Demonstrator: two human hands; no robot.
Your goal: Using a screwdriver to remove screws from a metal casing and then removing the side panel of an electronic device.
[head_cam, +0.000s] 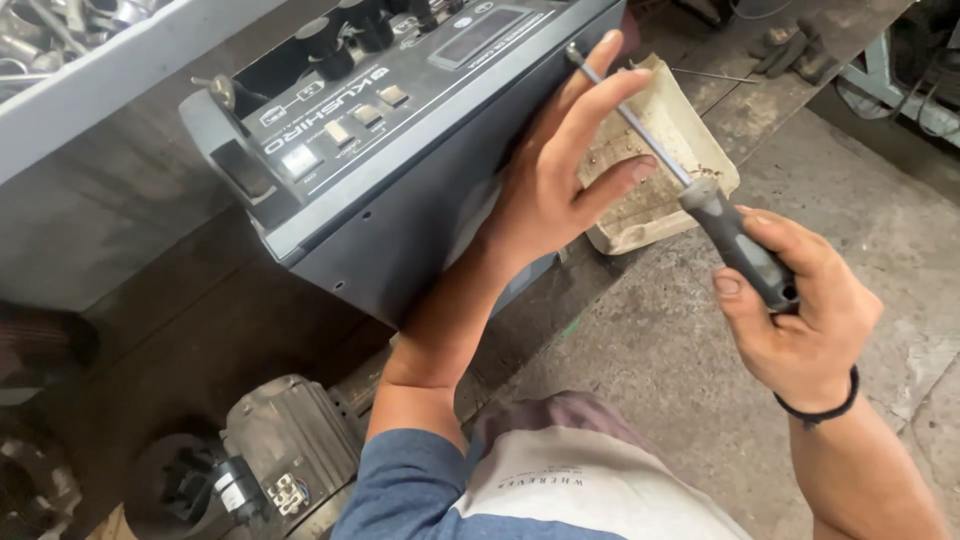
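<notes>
Right hand (800, 325) clamped on screwdriver (690, 185) handle, left hand (555, 185) open-fingered steadying the shaft against grey machine case (420, 200); tip, far beyond the grip, could slip and jab those fingers.

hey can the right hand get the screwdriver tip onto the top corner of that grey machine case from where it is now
Probably yes. The right hand grips the screwdriver by its handle, and the shaft's tip already sits at the grey machine case near its upper edge. The left hand rests flat on the side panel beside the shaft, not across it.
</notes>
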